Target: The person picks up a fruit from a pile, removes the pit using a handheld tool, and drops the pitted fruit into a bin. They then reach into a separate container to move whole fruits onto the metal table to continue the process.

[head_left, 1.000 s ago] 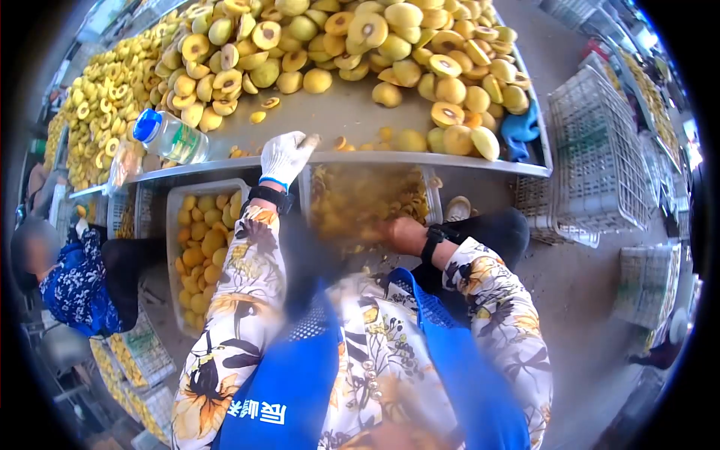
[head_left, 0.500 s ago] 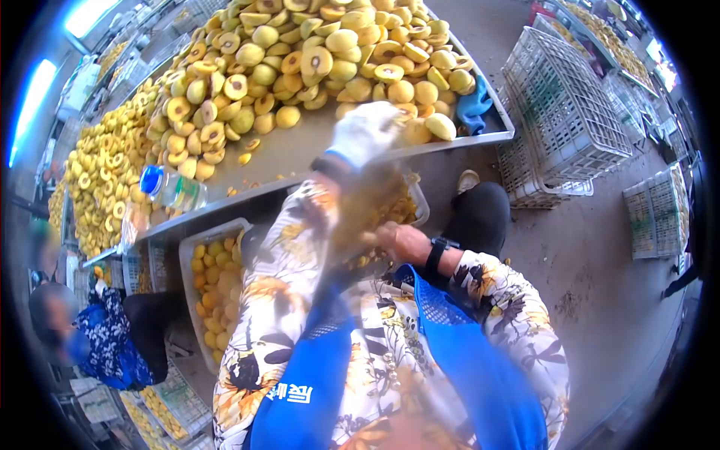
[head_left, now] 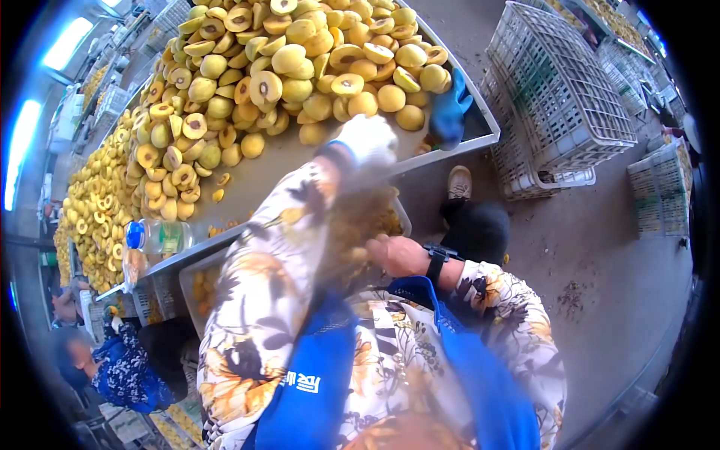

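Note:
My left hand [head_left: 367, 141], in a white glove, is over the near edge of a metal table [head_left: 247, 169]. Its fingers look curled, but motion blur smears them. Beyond it, yellow peach halves [head_left: 300, 64] lie heaped, many with the brown pit hollow showing. My right hand [head_left: 399, 255], bare and with a black watch at the wrist, is low in front of my body with fingers bent inward. What it holds, if anything, is lost in a brownish blur. Behind that blur, a tub [head_left: 403, 214] of fruit pieces sits under the table edge.
A blue glove or cloth [head_left: 448, 112] lies at the table's right corner. A blue-capped bottle [head_left: 161, 236] rests at the left edge. White plastic crates [head_left: 559, 97] are stacked to the right, with another crate [head_left: 660, 191] farther out. A seated person [head_left: 131, 367] is at lower left.
My gloved left hand has shifted slightly down, off the peaches at the table's edge. The fruit pieces beside it at the corner no longer show there. My right hand stays low. The view has tilted slightly.

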The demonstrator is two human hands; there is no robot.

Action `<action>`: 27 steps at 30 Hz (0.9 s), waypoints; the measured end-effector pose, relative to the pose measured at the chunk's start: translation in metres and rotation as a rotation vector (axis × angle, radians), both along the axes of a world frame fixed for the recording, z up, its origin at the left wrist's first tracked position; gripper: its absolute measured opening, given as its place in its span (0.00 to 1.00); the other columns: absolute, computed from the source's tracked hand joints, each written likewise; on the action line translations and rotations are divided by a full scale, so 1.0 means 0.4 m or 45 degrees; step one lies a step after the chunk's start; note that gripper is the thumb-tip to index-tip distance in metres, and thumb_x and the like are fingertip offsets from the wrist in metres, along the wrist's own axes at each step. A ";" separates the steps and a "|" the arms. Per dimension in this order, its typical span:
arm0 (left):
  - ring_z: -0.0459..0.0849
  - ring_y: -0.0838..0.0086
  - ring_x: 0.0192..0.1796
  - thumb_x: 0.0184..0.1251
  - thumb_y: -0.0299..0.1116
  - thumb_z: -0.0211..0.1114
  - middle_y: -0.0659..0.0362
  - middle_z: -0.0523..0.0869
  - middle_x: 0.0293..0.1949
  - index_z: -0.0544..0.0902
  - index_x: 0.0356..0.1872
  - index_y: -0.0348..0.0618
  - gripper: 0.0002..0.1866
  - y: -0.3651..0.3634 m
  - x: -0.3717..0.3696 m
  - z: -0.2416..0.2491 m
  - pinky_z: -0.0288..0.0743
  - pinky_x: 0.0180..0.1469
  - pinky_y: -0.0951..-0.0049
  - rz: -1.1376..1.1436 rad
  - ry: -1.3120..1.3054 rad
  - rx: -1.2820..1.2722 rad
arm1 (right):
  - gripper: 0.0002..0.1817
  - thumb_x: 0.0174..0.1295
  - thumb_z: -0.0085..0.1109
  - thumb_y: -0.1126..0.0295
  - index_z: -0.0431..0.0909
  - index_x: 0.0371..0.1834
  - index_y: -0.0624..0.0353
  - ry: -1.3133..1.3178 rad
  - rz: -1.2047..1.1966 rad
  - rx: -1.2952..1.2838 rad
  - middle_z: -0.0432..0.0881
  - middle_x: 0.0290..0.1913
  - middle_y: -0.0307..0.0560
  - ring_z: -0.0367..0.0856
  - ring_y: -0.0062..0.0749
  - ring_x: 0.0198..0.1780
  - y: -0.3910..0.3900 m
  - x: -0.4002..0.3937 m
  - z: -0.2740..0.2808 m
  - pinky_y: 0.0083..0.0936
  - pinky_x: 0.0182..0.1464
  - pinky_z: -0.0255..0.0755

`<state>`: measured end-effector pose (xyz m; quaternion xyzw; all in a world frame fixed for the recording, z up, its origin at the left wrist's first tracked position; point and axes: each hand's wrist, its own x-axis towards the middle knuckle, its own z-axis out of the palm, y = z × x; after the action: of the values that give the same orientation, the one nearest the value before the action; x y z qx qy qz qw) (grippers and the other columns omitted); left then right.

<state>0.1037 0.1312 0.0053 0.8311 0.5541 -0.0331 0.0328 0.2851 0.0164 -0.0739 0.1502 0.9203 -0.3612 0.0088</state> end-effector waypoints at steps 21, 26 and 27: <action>0.76 0.52 0.52 0.54 0.28 0.53 0.45 0.76 0.49 0.69 0.58 0.46 0.26 0.443 0.186 -0.025 0.72 0.51 0.59 -0.133 -0.151 0.312 | 0.20 0.57 0.45 0.72 0.77 0.51 0.40 -0.038 0.101 0.050 0.81 0.35 0.50 0.82 0.46 0.36 0.136 -0.008 -0.131 0.37 0.35 0.76; 0.76 0.58 0.51 0.54 0.29 0.55 0.52 0.78 0.45 0.68 0.59 0.50 0.26 0.511 0.179 -0.125 0.71 0.51 0.62 -0.154 -0.018 0.427 | 0.18 0.55 0.47 0.71 0.80 0.47 0.43 -0.125 0.075 0.069 0.81 0.33 0.49 0.82 0.42 0.33 0.144 -0.025 -0.116 0.35 0.32 0.76; 0.76 0.58 0.50 0.54 0.30 0.55 0.53 0.79 0.44 0.68 0.58 0.50 0.26 0.512 0.176 -0.122 0.70 0.51 0.62 -0.146 0.001 0.423 | 0.15 0.54 0.48 0.71 0.80 0.43 0.46 -0.125 0.072 0.082 0.81 0.31 0.49 0.82 0.42 0.31 0.145 -0.026 -0.109 0.34 0.31 0.76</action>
<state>0.1741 0.3359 -0.0434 0.8554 0.5036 0.0569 -0.1071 0.2748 0.0745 -0.1174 0.1418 0.9338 -0.3232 0.0594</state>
